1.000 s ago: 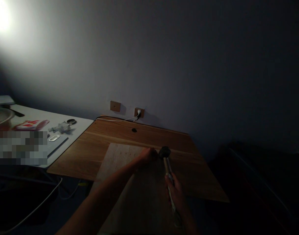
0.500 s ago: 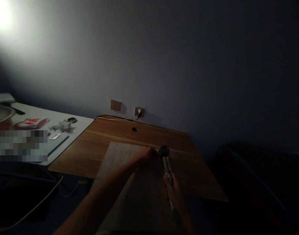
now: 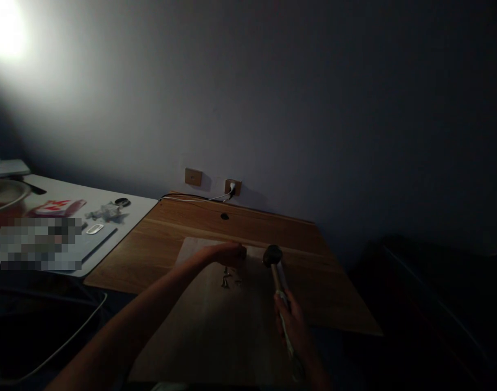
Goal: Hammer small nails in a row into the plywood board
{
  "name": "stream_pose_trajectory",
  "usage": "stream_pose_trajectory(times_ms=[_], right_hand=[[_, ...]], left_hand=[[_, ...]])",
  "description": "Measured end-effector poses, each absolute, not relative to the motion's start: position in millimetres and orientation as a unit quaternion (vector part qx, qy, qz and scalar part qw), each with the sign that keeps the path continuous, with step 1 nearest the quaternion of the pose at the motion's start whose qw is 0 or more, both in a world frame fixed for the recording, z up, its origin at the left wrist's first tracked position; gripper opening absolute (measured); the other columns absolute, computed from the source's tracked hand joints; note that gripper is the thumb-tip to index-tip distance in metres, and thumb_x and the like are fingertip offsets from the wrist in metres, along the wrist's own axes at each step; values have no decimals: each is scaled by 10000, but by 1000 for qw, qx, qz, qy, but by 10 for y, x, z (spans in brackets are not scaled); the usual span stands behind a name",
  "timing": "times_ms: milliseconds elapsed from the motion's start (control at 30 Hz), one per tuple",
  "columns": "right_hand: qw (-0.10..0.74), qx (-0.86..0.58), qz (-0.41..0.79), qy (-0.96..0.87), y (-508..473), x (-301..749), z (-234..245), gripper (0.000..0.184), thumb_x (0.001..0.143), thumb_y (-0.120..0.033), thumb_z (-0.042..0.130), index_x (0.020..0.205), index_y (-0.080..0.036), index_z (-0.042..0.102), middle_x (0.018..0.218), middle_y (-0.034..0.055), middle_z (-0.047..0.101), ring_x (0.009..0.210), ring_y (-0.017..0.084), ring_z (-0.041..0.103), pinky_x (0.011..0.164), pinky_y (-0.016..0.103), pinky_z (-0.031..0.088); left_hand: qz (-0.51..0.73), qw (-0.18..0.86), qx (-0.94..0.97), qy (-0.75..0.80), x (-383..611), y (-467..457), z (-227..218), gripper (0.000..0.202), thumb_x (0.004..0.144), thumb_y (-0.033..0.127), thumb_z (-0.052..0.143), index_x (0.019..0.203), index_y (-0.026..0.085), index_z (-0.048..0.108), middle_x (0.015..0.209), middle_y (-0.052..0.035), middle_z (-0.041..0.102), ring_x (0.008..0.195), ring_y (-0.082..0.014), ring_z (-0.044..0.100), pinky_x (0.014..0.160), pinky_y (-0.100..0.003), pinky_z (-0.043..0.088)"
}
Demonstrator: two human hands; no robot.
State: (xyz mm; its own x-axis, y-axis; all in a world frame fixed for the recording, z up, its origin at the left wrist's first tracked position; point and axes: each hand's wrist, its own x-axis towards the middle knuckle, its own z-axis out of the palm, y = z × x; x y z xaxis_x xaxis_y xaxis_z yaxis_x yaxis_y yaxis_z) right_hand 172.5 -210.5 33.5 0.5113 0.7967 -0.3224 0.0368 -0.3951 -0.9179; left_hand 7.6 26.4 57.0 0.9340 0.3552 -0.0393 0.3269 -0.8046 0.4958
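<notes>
My right hand (image 3: 292, 315) is wrapped round the handle of a mallet (image 3: 272, 255) with a dark, rounded head. The mallet's head is up and pointing away from me, to the right of my left hand (image 3: 231, 253). The fingers of that left hand are drawn together low over the far part of a pale wooden board (image 3: 207, 331); whatever is in them is hidden in shadow. Several small metal screws (image 3: 225, 281) lie loose on the board, just nearer to me than the left hand.
Under the board is a brown wooden table (image 3: 150, 244) with a dark cable hole (image 3: 224, 216). A white table (image 3: 138, 205) at the left carries a bowl, a red-and-white packet (image 3: 56, 206) and crumpled plastic (image 3: 107, 212). Cables run to a wall socket (image 3: 233, 187).
My left hand has shifted left along the board, away from the mallet's head, and the loose screws now show below it. My right hand keeps its hold on the mallet, nearly in place.
</notes>
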Motion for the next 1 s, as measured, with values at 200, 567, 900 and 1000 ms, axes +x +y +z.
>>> stream_pose_trajectory(times_ms=[200, 567, 900, 1000], right_hand=[[480, -726, 410, -273, -2139, 1711, 374, 632, 686, -742, 630, 1068, -243, 560, 485, -115, 423, 340, 86, 379, 309, 181, 264], [476, -738, 404, -256, -2186, 1753, 383, 635, 693, -763, 615, 1061, -249, 551, 506, -111, 450, 355, 90, 403, 318, 185, 284], [475, -738, 398, -267, -2197, 1750, 375, 608, 735, -752, 594, 1080, -253, 560, 551, -100, 480, 372, 93, 444, 323, 192, 318], [472, -735, 407, -267, -2186, 1720, 415, 638, 735, -758, 585, 1115, -246, 546, 542, -104, 470, 368, 92, 432, 319, 190, 318]], left_hand=[[-25, 149, 977, 150, -85, 84, 691, 105, 719, 198, 735, 817, 161, 739, 884, -69, 701, 734, -177, 612, 641, -247, 456], [135, 264, 926, 235, 228, 154, 368, 430, 745, 56, 567, 1132, 182, 706, 936, -46, 750, 795, -157, 660, 701, -222, 464], [242, 333, 864, 290, 417, 122, 125, 209, 742, 95, 562, 868, 159, 716, 846, -24, 718, 793, -156, 629, 750, -237, 461], [243, 332, 861, 299, 416, 110, 120, 209, 750, 100, 569, 897, 157, 706, 881, -32, 725, 813, -154, 639, 752, -236, 464]])
